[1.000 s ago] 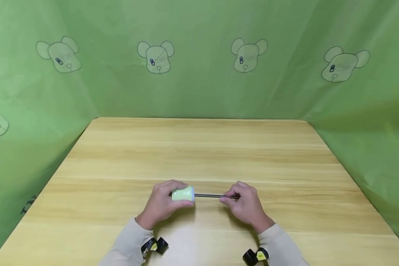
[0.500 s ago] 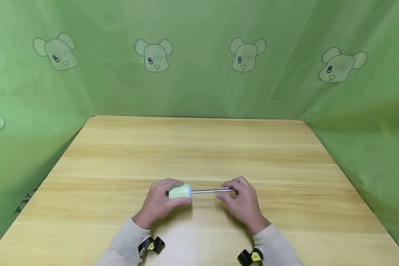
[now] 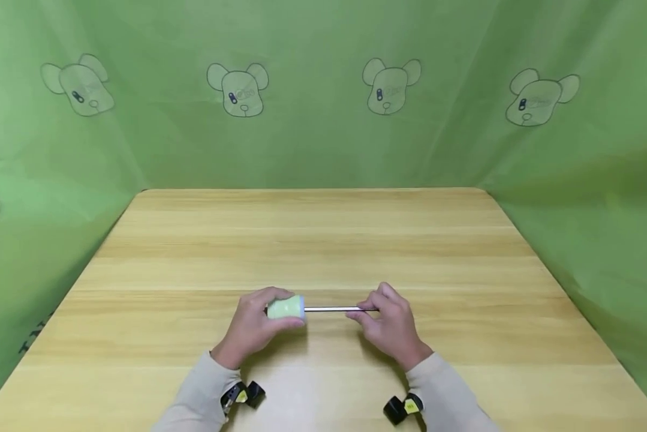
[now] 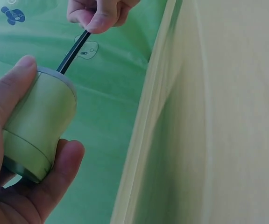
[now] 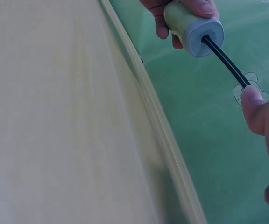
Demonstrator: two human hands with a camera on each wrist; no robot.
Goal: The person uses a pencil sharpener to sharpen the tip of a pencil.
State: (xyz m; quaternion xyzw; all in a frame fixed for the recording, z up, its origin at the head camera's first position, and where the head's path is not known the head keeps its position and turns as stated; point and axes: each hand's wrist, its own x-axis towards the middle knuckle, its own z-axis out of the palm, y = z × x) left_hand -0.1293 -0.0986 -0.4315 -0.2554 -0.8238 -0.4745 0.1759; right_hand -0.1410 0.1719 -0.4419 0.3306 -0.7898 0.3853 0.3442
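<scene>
A light green, barrel-shaped pencil sharpener (image 3: 284, 308) with a pale blue end is held by my left hand (image 3: 252, 324), thumb and fingers on opposite sides. A dark pencil with pale stripes (image 3: 328, 309) runs into the round hole in that end, seen clearly in the right wrist view. My right hand (image 3: 389, 321) pinches the pencil's outer part between thumb and fingers. The pencil's tip inside the sharpener (image 4: 41, 116) is hidden, and the right fingers cover its far end. Both hands are above the table, near its front part.
The wood-grain table (image 3: 323, 240) spreads out beneath and beyond the hands. Green cloth (image 3: 323, 150) with printed bear heads hangs behind it and along both sides. A small black camera sits at each wrist.
My right fingers stood looser round the pencil half a second ago and now pinch it. The pencil has turned, showing a different stripe. Hands and scene have shifted slightly left in the head view.
</scene>
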